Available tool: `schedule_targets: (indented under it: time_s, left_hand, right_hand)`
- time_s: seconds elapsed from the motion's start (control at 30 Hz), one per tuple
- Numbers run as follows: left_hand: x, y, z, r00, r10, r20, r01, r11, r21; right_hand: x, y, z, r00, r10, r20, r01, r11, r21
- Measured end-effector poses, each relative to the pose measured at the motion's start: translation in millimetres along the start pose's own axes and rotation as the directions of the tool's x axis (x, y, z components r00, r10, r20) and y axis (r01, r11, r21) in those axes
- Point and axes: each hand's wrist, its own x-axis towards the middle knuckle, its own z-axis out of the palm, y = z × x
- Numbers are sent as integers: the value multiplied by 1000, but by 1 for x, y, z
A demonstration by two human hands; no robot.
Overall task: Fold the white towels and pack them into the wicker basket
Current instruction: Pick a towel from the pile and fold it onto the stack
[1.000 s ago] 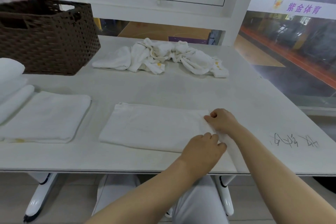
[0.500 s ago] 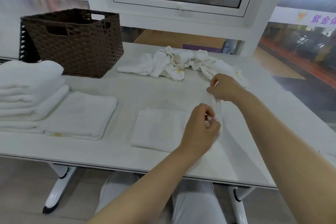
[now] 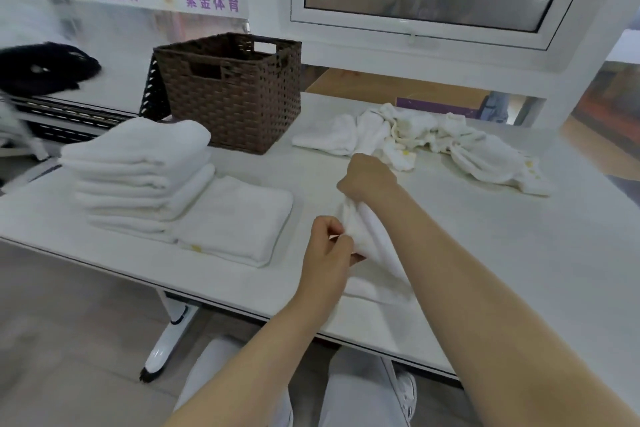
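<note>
At frame centre, the left hand (image 3: 327,246) and right hand (image 3: 369,177) each pinch the white towel (image 3: 375,253) with curled fingers, lifting its edge off the desk (image 3: 502,246). The wicker basket (image 3: 235,90) stands upper left, behind a stack of folded towels (image 3: 145,177).

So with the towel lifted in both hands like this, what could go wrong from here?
The towel is pinched only at its edge by the left hand and right hand, so the fold may come out uneven. Its lower part lies near the table edge and could slide off. A wide swing might knock the stack of folded towels.
</note>
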Motion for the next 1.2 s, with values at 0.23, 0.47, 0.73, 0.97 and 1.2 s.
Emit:
schedule_targets:
  time_s: [0.23, 0.47, 0.73, 0.97, 1.2]
  left_hand:
    - [-8, -20, -36, 995, -42, -92, 67, 956, 284]
    - [-13, -24, -48, 999, -10, -51, 36, 841, 540]
    - [-10, -11, -59, 998, 59, -38, -18, 743, 669]
    - [26, 9, -31, 965, 90, 248, -254, 576, 777]
    - [63, -18, -7, 911, -143, 386, -347, 236, 908]
  right_hand:
    - [-5, -21, 40, 993, 14, 117, -4, 997, -78]
    - [-15, -22, 67, 984, 1, 181, 16, 996, -93]
    - [-28, 24, 32, 961, -151, 233, 27, 886, 463]
    - [-67, 102, 23, 997, -33, 71, 11, 958, 287]
    - [-82, 106, 59, 991, -63, 121, 47, 990, 129]
